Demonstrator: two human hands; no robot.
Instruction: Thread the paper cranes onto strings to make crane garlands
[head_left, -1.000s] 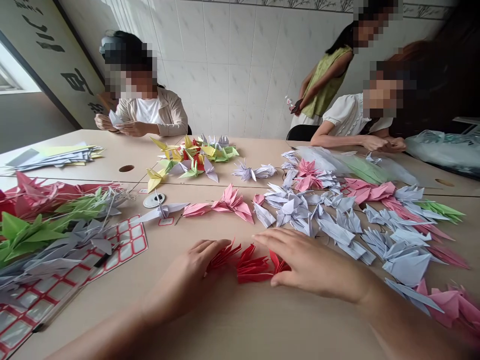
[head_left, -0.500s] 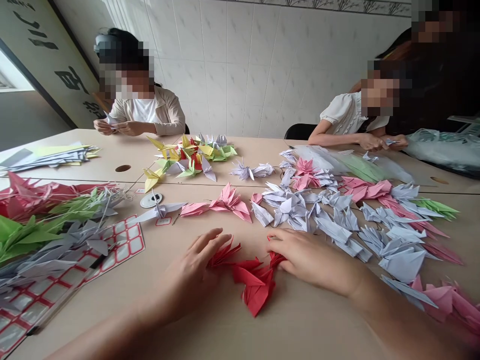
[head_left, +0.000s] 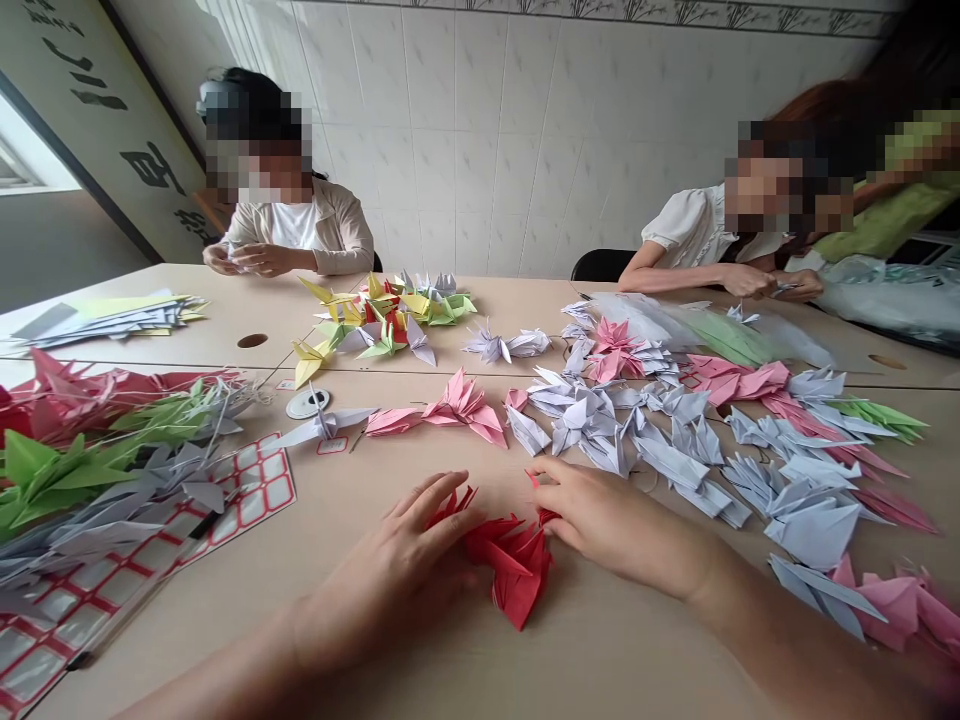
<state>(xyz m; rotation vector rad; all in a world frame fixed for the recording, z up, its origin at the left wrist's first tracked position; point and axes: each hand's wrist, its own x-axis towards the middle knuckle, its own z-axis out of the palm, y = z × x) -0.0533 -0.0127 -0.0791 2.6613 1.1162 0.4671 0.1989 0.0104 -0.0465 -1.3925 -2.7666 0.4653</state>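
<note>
Several folded red paper cranes lie bunched on the table in front of me. My left hand is cupped at the left side of the bunch, its fingers apart and touching the red paper, which they partly hide. On the other side, my right hand has its fingers bent around the edge of a red paper crane, pinching it. Just beyond my hands lie pink paper cranes. White paper cranes spread in a heap beyond my right hand.
Pink, green and grey cranes on strings cover a red-bordered label sheet at left. A thread spool, a mixed crane pile and paper sheets lie farther back. Two people sit opposite, hands busy with paper.
My left hand has moved slightly right and closer over the red cranes. The right hand stays at their edge. The view has tilted a little, and a green sleeve shows at far right.
</note>
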